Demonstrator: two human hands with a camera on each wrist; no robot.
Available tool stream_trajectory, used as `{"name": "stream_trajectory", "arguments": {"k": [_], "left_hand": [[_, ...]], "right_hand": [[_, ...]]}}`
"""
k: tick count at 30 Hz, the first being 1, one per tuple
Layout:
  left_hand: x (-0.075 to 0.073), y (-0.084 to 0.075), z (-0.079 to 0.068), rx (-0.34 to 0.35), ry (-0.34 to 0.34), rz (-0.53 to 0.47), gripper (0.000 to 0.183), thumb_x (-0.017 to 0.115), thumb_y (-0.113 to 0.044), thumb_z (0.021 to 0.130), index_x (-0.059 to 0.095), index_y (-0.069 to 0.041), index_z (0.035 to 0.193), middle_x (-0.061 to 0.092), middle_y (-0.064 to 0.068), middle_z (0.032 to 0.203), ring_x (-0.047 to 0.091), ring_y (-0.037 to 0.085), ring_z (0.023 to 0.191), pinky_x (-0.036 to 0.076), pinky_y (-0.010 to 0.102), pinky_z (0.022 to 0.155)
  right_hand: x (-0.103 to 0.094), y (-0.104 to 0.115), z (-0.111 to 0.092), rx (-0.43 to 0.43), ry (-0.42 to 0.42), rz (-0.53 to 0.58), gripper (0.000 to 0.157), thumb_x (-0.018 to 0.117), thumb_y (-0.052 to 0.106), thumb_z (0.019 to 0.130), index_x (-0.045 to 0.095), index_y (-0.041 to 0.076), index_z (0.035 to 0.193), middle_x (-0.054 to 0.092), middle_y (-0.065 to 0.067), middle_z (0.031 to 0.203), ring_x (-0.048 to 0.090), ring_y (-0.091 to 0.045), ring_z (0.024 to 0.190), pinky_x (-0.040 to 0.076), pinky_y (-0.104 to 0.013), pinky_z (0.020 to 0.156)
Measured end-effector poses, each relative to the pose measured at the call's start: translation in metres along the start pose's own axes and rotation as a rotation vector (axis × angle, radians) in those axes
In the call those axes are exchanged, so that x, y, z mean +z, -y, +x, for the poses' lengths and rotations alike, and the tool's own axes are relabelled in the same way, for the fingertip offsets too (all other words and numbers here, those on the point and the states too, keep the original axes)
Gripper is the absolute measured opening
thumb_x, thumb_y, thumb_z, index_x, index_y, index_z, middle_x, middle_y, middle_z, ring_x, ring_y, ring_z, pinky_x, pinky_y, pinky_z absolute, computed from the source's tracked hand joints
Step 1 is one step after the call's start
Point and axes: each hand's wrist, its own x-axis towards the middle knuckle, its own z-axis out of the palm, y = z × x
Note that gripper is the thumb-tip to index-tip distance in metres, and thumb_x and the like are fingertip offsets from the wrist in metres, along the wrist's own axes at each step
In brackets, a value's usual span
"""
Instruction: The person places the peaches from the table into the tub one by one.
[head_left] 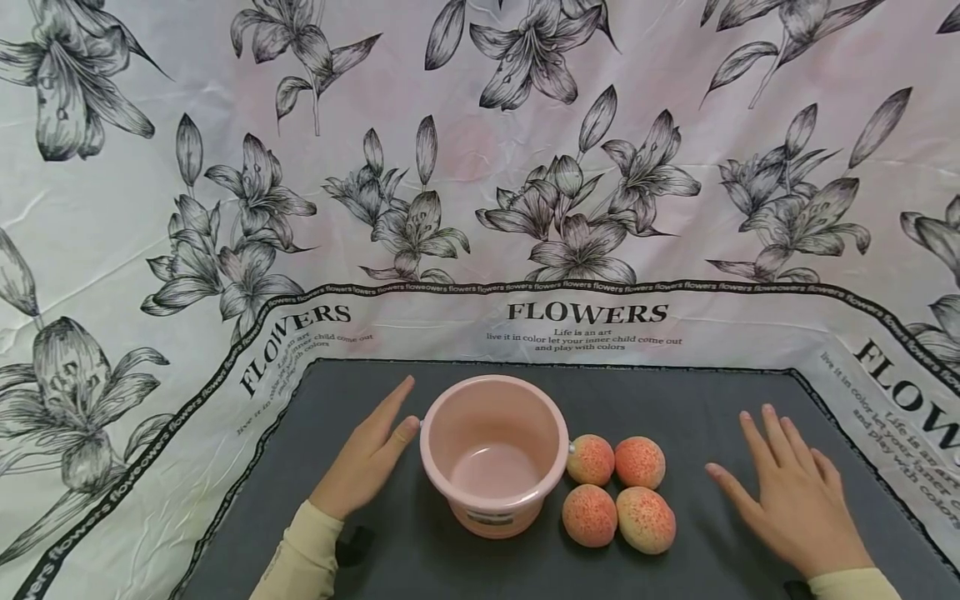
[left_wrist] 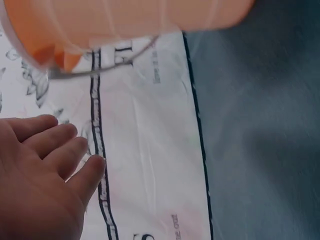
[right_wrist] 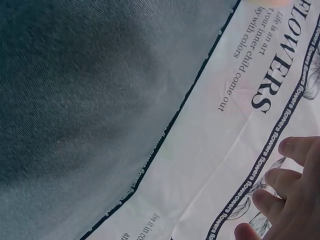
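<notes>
So the cloth (head_left: 420, 337) did most of the talking here: FLOWERS in big black caps, and under the middle one, in small type, "Life is an art / live it in color let your inner child come out / and play with colors." The same heading ran down both slanted sides too, cut off at the right edge, and the black border band (head_left: 480, 289) just repeated "flowers flowers flowers" in white. The right wrist view had that blurb at a tilt and pretty readable. The bucket (head_left: 491, 523) had a little label (head_left: 490, 517) low on its front, but it was way too small to make out.

Grip-wise, neither hand had hold of anything. The left hand (head_left: 367, 457) was wide open just left of the pink bucket, fingers straight, thumb near the rim; couldn't tell from the head view if it actually touched. Its wrist view put the fingers apart from the bucket and its thin handle (left_wrist: 110, 70). The right hand (head_left: 798, 496) was open too, fingers spread, over the gray panel (head_left: 525, 575), well apart from the bucket.

Bucket stood upright on the gray, with four peaches (head_left: 647, 520) bunched two by two just right of it, between it and the right hand.
</notes>
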Motion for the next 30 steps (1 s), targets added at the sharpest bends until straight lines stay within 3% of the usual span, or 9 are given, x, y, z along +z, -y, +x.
{"name": "stream_trajectory", "arguments": {"k": [6, 12, 17, 21, 24, 30], "left_hand": [[0.007, -0.008, 0.008, 0.016, 0.09, -0.114, 0.085, 0.07, -0.042, 0.106, 0.017, -0.043, 0.173, 0.02, -0.006, 0.182, 0.023, 0.03, 0.168, 0.03, 0.071, 0.128], [0.013, -0.006, 0.008, 0.017, 0.202, -0.174, 0.13, 0.094, -0.062, 0.077, 0.009, -0.044, 0.173, 0.014, -0.009, 0.182, 0.019, 0.029, 0.169, 0.033, 0.071, 0.126], [0.016, -0.008, 0.011, 0.05, 0.232, -0.228, 0.147, 0.102, -0.062, 0.061, 0.009, -0.043, 0.173, 0.015, -0.018, 0.18, 0.018, 0.021, 0.169, 0.032, 0.067, 0.128], [0.018, -0.01, 0.011, 0.067, 0.246, -0.261, 0.154, 0.105, -0.058, 0.056, 0.009, -0.041, 0.174, 0.016, -0.017, 0.18, 0.017, 0.021, 0.169, 0.029, 0.069, 0.128], [0.019, -0.009, 0.01, 0.071, 0.251, -0.272, 0.156, 0.106, -0.056, 0.055, 0.007, -0.041, 0.174, 0.016, -0.016, 0.181, 0.018, 0.022, 0.169, 0.03, 0.07, 0.127], [0.02, -0.008, 0.01, 0.074, 0.25, -0.271, 0.156, 0.106, -0.055, 0.055, 0.007, -0.04, 0.174, 0.015, -0.015, 0.181, 0.019, 0.022, 0.168, 0.032, 0.071, 0.126]], "right_hand": [[0.003, 0.008, -0.003, 0.005, 0.015, 0.023, 0.099, 0.058, 0.064, 0.106, 0.013, 0.009, 0.175, 0.001, -0.026, 0.18, -0.003, -0.048, 0.168, 0.015, -0.083, 0.113], [0.002, 0.027, -0.01, -0.004, 0.059, 0.099, 0.095, 0.057, 0.061, 0.108, 0.014, 0.009, 0.175, 0.005, -0.026, 0.18, 0.006, -0.051, 0.166, 0.02, -0.081, 0.108], [0.003, 0.043, -0.018, -0.026, 0.122, 0.215, 0.089, 0.058, 0.054, 0.11, 0.012, 0.015, 0.176, 0.009, -0.026, 0.18, 0.016, -0.058, 0.162, 0.024, -0.083, 0.104], [0.007, 0.058, -0.024, -0.062, 0.151, 0.266, 0.088, 0.063, 0.053, 0.108, 0.019, 0.016, 0.175, 0.021, -0.027, 0.178, 0.032, -0.061, 0.154, 0.032, -0.083, 0.102], [0.012, 0.071, -0.029, -0.08, 0.157, 0.277, 0.091, 0.069, 0.056, 0.103, 0.03, 0.01, 0.172, 0.036, -0.028, 0.172, 0.044, -0.06, 0.146, 0.04, -0.081, 0.101], [0.022, 0.091, -0.04, -0.036, 0.194, 0.301, 0.102, 0.078, 0.072, 0.088, 0.049, 0.005, 0.159, 0.06, -0.024, 0.15, 0.061, -0.05, 0.133, 0.054, -0.067, 0.102]]}}
